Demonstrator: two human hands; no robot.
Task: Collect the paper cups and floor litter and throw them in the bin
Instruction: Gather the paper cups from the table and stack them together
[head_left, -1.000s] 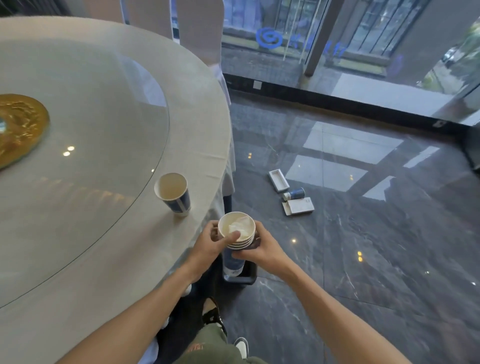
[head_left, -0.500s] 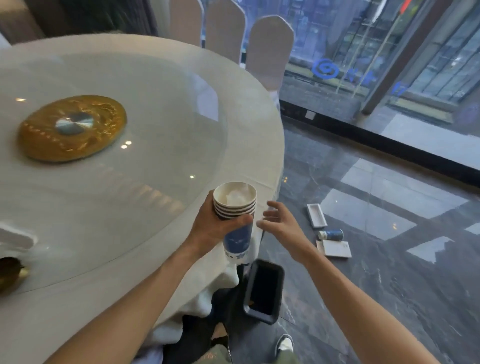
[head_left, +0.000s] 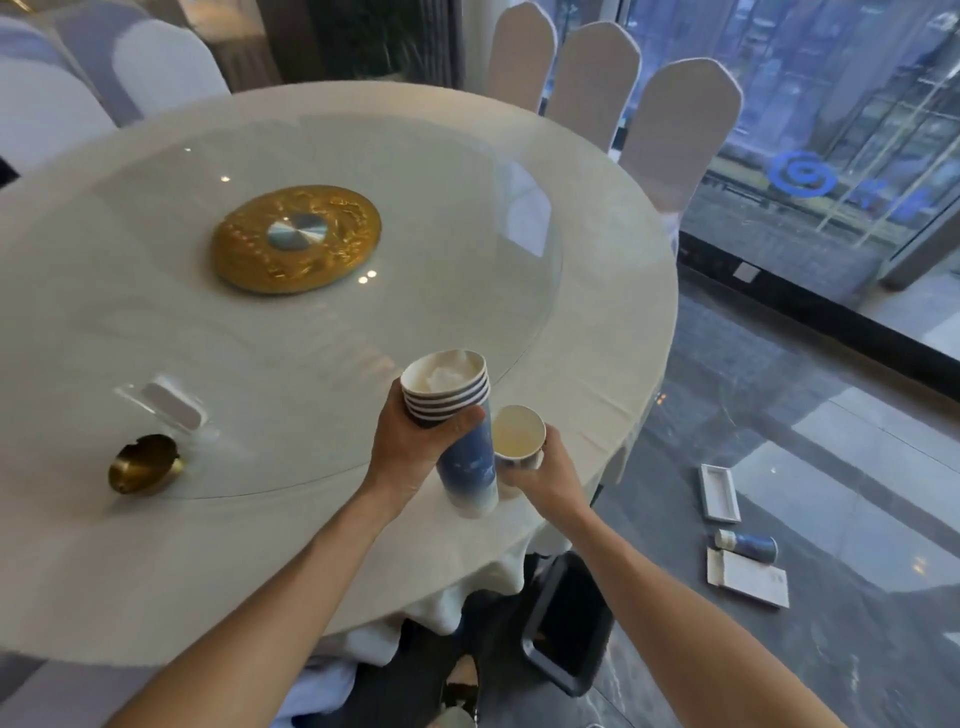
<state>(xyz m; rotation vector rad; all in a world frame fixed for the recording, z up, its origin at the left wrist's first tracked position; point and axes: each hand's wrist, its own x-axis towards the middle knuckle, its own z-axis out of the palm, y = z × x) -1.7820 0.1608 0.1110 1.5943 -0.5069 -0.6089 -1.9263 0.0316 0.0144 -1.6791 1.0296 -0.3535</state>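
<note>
Your right hand (head_left: 540, 470) has just closed on the last table cup, beside the stack your left hand (head_left: 410, 447) holds

Half a second ago that right hand was empty and open; now its fingers wrap the single paper cup (head_left: 518, 436), just right of the nested cup stack (head_left: 457, 415) at the round table's (head_left: 597, 364) near edge. The left fingers stay curled tight round the stack, white rims layered, blue sides, crumpled tissue in the top cup. With this cup nested, I'd judge only floor litter is left: a fallen cup (head_left: 746, 545) and two flat boxes (head_left: 719, 492) lie right of the table, the black bin (head_left: 569, 631) below its edge
</note>
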